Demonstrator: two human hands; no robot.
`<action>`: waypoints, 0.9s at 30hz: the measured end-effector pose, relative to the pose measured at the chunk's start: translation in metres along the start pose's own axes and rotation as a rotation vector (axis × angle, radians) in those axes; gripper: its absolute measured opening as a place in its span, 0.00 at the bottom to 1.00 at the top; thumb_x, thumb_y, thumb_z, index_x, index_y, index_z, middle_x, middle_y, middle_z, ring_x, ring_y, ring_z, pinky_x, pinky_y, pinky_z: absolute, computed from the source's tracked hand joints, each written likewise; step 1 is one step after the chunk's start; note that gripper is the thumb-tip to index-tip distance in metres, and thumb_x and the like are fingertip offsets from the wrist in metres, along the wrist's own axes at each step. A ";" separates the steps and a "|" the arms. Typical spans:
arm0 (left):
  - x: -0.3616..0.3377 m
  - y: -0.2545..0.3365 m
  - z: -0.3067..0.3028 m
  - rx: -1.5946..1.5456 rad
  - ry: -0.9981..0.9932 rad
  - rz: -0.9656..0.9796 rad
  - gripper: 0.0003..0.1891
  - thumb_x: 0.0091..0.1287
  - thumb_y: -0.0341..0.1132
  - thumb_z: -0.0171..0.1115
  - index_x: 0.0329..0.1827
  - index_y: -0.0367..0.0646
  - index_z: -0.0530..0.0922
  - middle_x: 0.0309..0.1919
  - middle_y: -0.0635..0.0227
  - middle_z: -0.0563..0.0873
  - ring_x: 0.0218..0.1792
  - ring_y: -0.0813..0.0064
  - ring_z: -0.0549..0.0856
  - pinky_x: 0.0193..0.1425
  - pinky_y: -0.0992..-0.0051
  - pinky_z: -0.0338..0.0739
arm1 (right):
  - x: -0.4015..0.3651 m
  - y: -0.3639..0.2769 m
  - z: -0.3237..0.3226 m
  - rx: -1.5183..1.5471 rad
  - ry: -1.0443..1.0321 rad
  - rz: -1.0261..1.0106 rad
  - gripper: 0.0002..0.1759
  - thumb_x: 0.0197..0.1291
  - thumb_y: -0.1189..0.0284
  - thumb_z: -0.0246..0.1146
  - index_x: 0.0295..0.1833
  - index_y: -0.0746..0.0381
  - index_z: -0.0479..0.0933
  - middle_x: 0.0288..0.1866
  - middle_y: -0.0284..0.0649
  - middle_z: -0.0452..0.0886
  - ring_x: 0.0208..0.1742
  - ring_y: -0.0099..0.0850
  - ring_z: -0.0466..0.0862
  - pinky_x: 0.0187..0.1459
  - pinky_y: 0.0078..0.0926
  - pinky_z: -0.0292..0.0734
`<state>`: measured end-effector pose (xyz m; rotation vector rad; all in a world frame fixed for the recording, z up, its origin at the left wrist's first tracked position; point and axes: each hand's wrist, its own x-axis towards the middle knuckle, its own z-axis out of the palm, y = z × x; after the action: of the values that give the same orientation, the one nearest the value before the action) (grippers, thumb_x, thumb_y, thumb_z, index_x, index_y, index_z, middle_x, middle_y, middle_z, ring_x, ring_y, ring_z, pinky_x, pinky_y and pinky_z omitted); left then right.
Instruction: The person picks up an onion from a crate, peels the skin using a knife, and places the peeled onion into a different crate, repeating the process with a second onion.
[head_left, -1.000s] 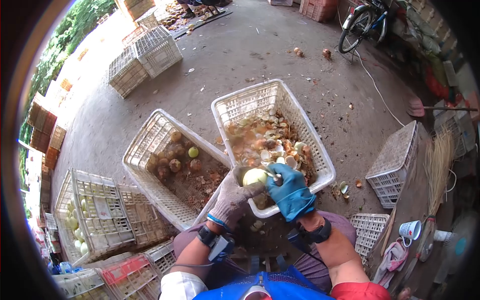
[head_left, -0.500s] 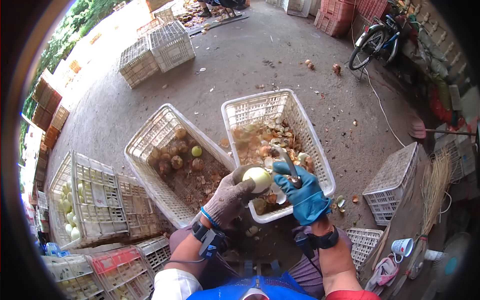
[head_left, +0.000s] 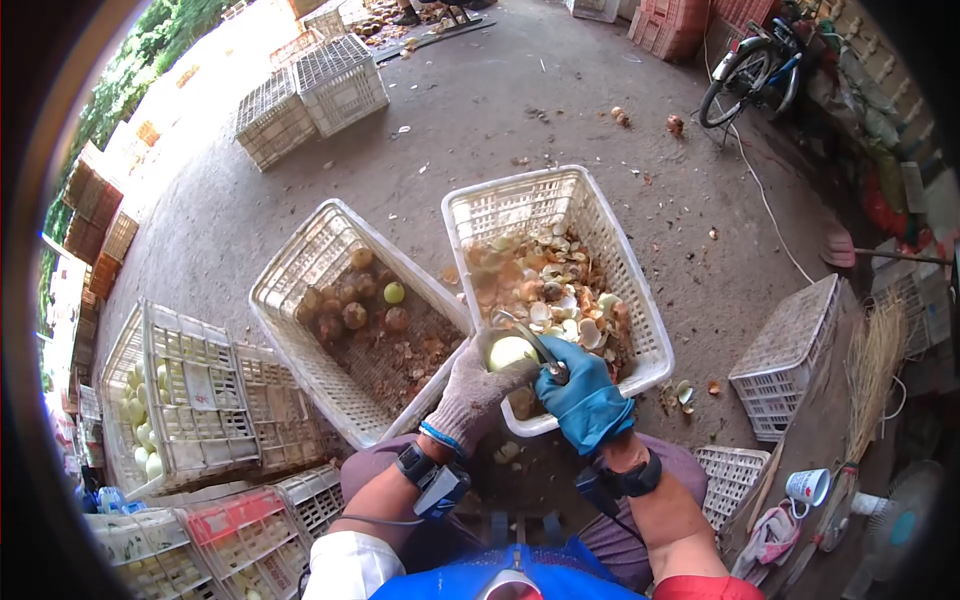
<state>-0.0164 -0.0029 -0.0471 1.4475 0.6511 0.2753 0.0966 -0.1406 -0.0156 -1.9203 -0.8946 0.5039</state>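
My left hand (head_left: 470, 382), in a dirty white knit glove, is wrapped round a pale peeled onion (head_left: 511, 352). In my right hand (head_left: 588, 396), covered by a blue rubber glove, is a knife with a curved blade (head_left: 531, 336). The blade arcs over the onion's upper right side, close against it; my right glove hides most of the handle. Both hands are over the near left corner of a white crate (head_left: 652, 335) filled with onion skins and scraps (head_left: 565, 300). To its left, a second crate (head_left: 300, 240) holds several brown onions (head_left: 354, 316) and one greenish onion (head_left: 394, 293).
Crates of peeled onions (head_left: 150, 450) stand at my left, beside a red-and-white crate (head_left: 235, 525). At right are an upturned crate (head_left: 785, 350), a cup (head_left: 806, 487), a fan (head_left: 905, 525) and a straw broom (head_left: 872, 370). A bicycle (head_left: 750, 80) and stacked crates (head_left: 340, 85) are farther off.
My right hand has swung left and slightly down, bringing the curved blade from beside the onion to over its edge. The onion has shifted slightly up in my left hand's grip.
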 end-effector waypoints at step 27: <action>0.000 0.011 -0.006 -0.356 -0.048 -0.148 0.25 0.69 0.30 0.71 0.67 0.31 0.76 0.54 0.58 0.86 0.53 0.73 0.87 0.60 0.71 0.86 | 0.005 -0.001 0.002 0.005 0.125 0.088 0.08 0.68 0.73 0.69 0.46 0.66 0.82 0.33 0.47 0.85 0.31 0.30 0.87 0.36 0.35 0.80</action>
<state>-0.0175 0.0038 -0.0361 1.0573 0.6312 0.2271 0.0981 -0.1349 -0.0157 -1.9704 -0.7300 0.4319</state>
